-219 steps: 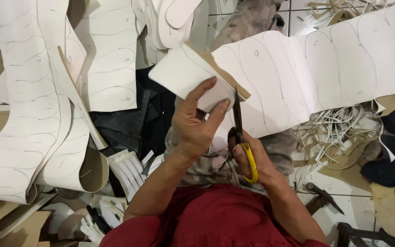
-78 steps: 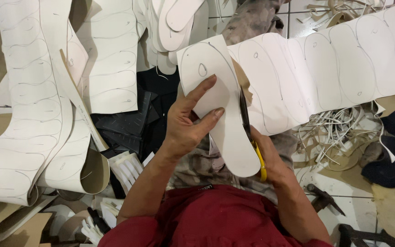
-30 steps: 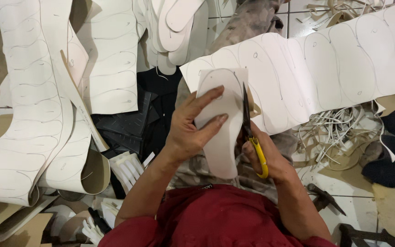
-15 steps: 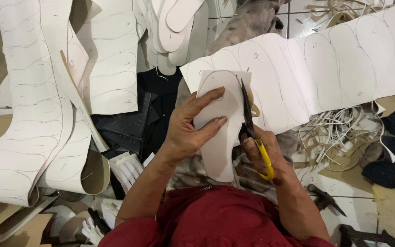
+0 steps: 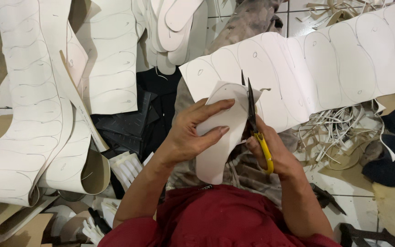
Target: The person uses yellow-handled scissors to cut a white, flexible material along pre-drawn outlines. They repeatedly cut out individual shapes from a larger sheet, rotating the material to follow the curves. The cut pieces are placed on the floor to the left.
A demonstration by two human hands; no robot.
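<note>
My left hand (image 5: 190, 132) grips a white sole-shaped cut-out (image 5: 220, 137) over my lap, fingers spread across its face. In my right hand (image 5: 270, 151) are yellow-handled scissors (image 5: 254, 119), blades pointing away from me along the cut-out's right edge near its rounded top. Behind the cut-out lies a long white sheet (image 5: 316, 68) marked with several sole outlines, stretching to the upper right.
A wide curled strip of marked white sheet (image 5: 24, 105) fills the left side. Finished white soles (image 5: 174, 23) are stacked at the top. Thin white trimmings (image 5: 339, 132) pile up on the right. A hammer (image 5: 325, 199) lies on the tiled floor at lower right.
The cut-out has been turned in my left hand, its rounded top now at the scissor blades. The scissors have moved up along its right edge.
</note>
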